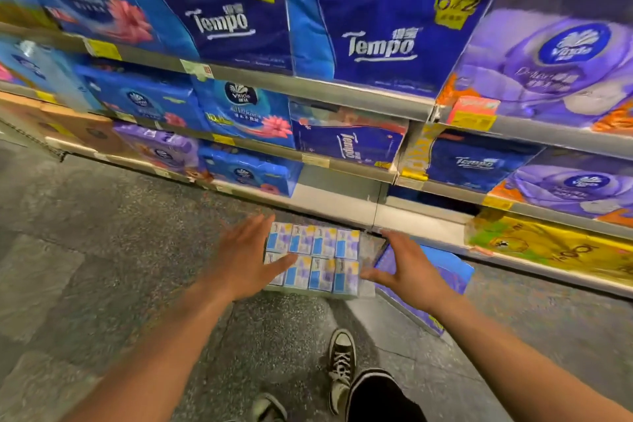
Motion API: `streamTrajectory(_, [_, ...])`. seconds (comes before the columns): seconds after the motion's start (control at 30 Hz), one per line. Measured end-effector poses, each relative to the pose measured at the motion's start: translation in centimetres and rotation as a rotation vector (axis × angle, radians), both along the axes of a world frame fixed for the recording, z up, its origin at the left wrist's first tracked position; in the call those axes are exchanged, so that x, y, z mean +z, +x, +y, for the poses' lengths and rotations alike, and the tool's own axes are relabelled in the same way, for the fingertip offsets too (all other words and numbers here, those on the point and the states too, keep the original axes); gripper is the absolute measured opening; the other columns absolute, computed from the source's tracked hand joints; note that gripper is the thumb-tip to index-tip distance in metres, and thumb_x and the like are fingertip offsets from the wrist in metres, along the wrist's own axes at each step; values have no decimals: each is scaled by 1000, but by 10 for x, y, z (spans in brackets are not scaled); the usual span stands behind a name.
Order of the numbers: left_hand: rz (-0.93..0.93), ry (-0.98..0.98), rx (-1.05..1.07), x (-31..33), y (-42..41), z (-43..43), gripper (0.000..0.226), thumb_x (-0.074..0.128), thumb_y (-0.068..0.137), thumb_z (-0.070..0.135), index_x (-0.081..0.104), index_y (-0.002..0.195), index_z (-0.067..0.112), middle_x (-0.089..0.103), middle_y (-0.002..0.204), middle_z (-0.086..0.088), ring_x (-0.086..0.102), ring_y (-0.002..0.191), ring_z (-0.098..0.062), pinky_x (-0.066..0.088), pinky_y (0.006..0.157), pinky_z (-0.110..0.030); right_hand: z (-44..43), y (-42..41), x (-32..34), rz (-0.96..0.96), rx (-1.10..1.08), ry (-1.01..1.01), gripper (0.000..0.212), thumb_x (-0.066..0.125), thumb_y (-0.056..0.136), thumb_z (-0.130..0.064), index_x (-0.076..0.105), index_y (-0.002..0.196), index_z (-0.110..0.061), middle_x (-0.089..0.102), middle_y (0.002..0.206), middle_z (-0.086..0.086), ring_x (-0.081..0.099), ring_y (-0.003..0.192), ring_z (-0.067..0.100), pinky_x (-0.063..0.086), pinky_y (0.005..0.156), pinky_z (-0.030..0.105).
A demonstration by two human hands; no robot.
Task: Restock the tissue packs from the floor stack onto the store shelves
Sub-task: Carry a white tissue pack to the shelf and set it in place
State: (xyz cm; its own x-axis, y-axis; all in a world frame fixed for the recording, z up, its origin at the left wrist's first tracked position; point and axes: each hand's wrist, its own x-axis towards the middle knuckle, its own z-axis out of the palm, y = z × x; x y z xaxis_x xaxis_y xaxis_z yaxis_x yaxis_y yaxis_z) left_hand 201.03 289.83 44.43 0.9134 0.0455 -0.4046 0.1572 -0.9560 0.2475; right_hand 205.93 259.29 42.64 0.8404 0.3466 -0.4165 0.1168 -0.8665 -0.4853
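Down on the grey speckled floor (102,250), just in front of the bottom shelf (342,205): the tissue pack (318,257), lying flat, long side parallel to the shelf edge. Made up of small packets in two rows of four, each one pale white and lilac with a blue panel on its left side and a touch of yellow at a corner, print too small to read. Wrapped in clear film, glossy along the right edge. Thick at the near edge, with what look like more packets beneath, count unclear.

Left hand (246,257) at the pack's left side, fingers straight and spread wide, thumb reaching over the lower left packets; cannot tell whether touching or just above. Right hand (407,267) at the pack's right side, likewise spread wide, thumb pointing at the pack's right edge, holding nothing. Pack squarely between the two hands.

Under the right hand, a purple and blue pack (455,271), flat on the floor just beside the tissue pack.

Above, full shelves: dark blue Tempo packs (373,34), a purple Vinda pack (555,58) at right, a blue Vinda pack (243,116) with a pink flower, a yellow pack (555,247) low at right.

Near the bottom of the view, a black-and-white laced sneaker (340,363) on the floor, a black trouser leg (376,397) beside it.
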Motion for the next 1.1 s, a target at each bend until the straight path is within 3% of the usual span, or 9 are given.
streamTrajectory(0.07, [-6, 2, -33, -46, 22, 19, 99, 38, 84, 81, 6, 159, 23, 10, 166, -2, 9, 153, -20, 11, 124, -43, 15, 13, -48, -9, -10, -34, 130, 35, 58, -102, 31, 155, -15, 36, 159, 8, 32, 145, 27, 31, 119, 44])
streamTrajectory(0.3, [3, -46, -55, -267, 63, 71, 115, 39, 70, 90, 3, 158, 26, 11, 166, 0, 13, 151, -20, 14, 122, -47, 60, 45, -249, -74, -52, -107, 125, 45, 61, -95, 35, 153, -10, 44, 152, 12, 40, 139, 30, 33, 116, 40])
streamTrajectory(0.43, [60, -106, -53, -395, 53, 84, 125, 65, 67, 80, -3, 158, 27, 10, 166, 0, 15, 150, -21, 17, 121, -48, 67, 40, -383, -14, -87, -154, 120, 68, 65, -80, 31, 154, -9, 42, 153, 13, 39, 139, 32, 35, 113, 41])
streamTrajectory(0.63, [150, -160, 25, -548, 36, 103, 140, 80, 58, 71, -9, 157, 25, 11, 165, -3, 25, 147, -26, 29, 116, -50, 45, 17, -564, 101, -213, -188, 148, 57, 38, -103, 19, 156, -22, 45, 151, 7, 47, 133, 34, 48, 102, 49])
streamTrajectory(0.73, [116, -178, 38, -605, 33, 112, 144, 82, 55, 70, -9, 156, 24, 13, 164, -4, 30, 145, -28, 36, 111, -51, 42, 11, -611, 123, -256, -183, 149, 57, 29, -103, 24, 146, -18, 54, 130, 11, 57, 114, 38, 51, 86, 44])
streamTrajectory(0.8, [110, -183, 51, -636, 29, 118, 149, 83, 52, 70, -13, 156, 24, 0, 166, -3, 20, 149, -28, 33, 114, -50, 41, 8, -632, 167, -322, -167, 149, 58, 24, -101, 25, 138, -12, 53, 128, 16, 58, 111, 40, 48, 79, 41])
streamTrajectory(0.93, [119, -148, 109, -677, 19, 123, 157, 89, 52, 62, -26, 153, 26, -26, 163, -8, -3, 153, -31, 32, 115, -52, 43, 5, -648, 220, -488, -7, 166, 81, 27, -79, 0, 154, -7, 46, 148, 10, 54, 126, 34, 48, 97, 47])
streamTrajectory(1.03, [113, -199, 238, -683, 15, 121, 154, 90, 56, 57, -27, 152, 27, 8, 165, -14, 40, 139, -37, 48, 96, -45, 44, 0, -646, 257, -578, 140, 138, 95, 45, -41, 13, 151, -10, 47, 135, -5, 52, 123, 19, 45, 102, 42])
streamTrajectory(1.1, [115, -245, 267, -684, 13, 120, 148, 89, 61, 52, -24, 153, 28, 38, 156, -11, 58, 121, -36, 50, 86, -41, 40, -3, -653, 281, -634, 209, 125, 98, 41, -45, 31, 143, -15, 55, 133, -8, 58, 121, 16, 49, 102, 46])
